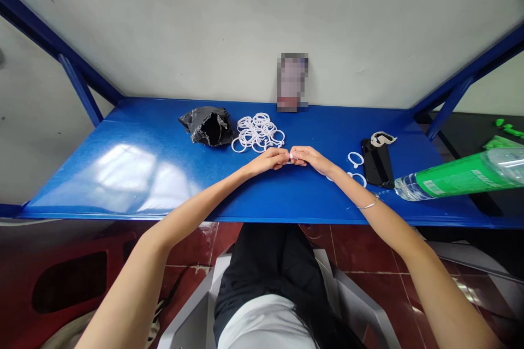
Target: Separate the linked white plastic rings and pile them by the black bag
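My left hand [272, 159] and my right hand [310, 158] meet fingertip to fingertip just above the blue table. Both are closed in a pinch on one white plastic ring [291, 156], mostly hidden by the fingers. Just beyond my left hand lies a heap of similar white rings [258, 132], several with a small tab on the rim. To the right of my right hand, loose white rings [356, 160] lie on the table, one partly covered by my forearm.
A crumpled black bag [209, 126] with its mouth toward me sits left of the heap. A blurred-out phone-like object [292, 83] leans on the wall. At right are a black phone [376, 163], a cream-coloured strap-like item [383, 138] and a green-labelled bottle [462, 174]. Blue table [262, 202].
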{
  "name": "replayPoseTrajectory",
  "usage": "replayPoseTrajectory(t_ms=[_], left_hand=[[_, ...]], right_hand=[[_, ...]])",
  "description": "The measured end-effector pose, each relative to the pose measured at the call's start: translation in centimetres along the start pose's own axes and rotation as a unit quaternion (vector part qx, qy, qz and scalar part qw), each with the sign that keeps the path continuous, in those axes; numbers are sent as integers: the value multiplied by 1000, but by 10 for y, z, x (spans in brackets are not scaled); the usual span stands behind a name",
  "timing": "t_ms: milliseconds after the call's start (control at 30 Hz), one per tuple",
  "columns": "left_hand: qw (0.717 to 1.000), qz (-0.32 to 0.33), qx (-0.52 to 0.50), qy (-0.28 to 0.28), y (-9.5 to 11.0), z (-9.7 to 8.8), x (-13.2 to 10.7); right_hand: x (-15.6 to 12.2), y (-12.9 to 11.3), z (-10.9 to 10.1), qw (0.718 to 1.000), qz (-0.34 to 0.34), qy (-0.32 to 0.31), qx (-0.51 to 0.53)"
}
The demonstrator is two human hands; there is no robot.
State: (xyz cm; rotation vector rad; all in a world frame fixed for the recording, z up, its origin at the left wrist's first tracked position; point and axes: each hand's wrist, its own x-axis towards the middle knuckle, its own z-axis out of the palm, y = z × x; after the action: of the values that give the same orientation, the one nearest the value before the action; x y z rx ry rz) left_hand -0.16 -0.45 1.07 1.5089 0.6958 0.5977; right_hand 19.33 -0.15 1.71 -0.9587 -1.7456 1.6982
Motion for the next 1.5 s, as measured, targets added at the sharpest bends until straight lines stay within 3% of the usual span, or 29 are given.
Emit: replayPoseTrajectory(t_ms=[600, 1500], left_hand=[[982, 4, -187, 35, 3, 13, 3], [960, -14, -277, 45, 2, 15, 2]], right_hand=[[3, 1, 11, 995, -4, 23, 94], [4, 1, 13, 978, -2, 5, 207]])
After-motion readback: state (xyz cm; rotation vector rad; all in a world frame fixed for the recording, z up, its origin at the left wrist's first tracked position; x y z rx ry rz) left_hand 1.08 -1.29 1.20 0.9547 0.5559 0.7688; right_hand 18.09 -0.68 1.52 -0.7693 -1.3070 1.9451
